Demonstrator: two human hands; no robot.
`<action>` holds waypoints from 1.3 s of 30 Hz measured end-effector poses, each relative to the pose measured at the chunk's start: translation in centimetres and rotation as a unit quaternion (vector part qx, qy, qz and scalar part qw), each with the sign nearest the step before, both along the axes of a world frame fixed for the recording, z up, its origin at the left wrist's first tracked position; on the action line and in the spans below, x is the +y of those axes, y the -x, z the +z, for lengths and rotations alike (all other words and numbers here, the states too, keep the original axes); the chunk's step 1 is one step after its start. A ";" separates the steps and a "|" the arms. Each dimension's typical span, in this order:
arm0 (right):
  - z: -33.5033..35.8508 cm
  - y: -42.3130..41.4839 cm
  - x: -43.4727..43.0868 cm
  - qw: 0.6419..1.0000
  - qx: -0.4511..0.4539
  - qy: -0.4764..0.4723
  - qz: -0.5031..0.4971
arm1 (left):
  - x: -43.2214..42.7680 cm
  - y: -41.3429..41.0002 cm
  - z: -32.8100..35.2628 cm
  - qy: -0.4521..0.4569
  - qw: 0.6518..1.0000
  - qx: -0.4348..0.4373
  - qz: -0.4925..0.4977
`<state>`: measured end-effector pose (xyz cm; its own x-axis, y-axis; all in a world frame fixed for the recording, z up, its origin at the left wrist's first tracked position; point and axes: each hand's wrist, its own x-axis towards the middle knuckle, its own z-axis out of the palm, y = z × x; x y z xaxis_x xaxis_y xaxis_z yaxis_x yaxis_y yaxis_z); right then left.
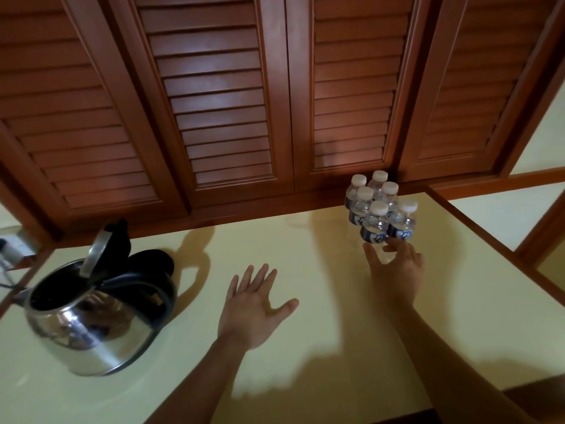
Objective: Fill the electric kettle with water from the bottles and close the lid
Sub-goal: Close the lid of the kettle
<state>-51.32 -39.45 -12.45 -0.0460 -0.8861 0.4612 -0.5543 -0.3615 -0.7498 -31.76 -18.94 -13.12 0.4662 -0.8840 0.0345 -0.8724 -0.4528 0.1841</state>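
Observation:
A steel electric kettle [91, 325] with a black handle stands at the left of the cream counter [305, 347], its lid [96, 254] tipped up open. Several small water bottles [379, 206] with white caps cluster at the back right. My right hand [396, 270] reaches to the nearest bottle [373, 228], thumb and fingers spread at its base, not closed round it. My left hand [255, 307] hovers flat over the counter's middle, fingers straight, holding nothing.
Louvred wooden doors [229, 102] rise directly behind the counter. A wooden rim [489, 240] borders the counter's right side. A wall socket with a plug [9, 249] sits at the far left behind the kettle.

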 end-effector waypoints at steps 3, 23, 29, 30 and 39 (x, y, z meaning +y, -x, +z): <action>0.2 0.4 1.1 0.999 -0.018 -0.023 0.017 | 0.1 0.0 0.2 0.001 1.000 0.003 0.000; 3.8 -8.0 19.0 0.929 -0.097 -0.071 0.350 | 21.0 -1.3 2.5 0.487 0.851 0.063 0.187; 5.9 -13.5 23.2 0.887 -0.169 -0.154 0.401 | 26.5 -8.0 3.9 0.497 0.794 0.221 0.271; 6.4 -14.5 23.9 0.874 -0.180 -0.170 0.418 | 26.9 -9.2 4.0 0.471 0.806 0.253 0.254; 12.1 -22.1 28.0 0.837 -0.260 -0.154 0.457 | 27.9 -16.1 2.8 0.328 0.879 0.336 0.082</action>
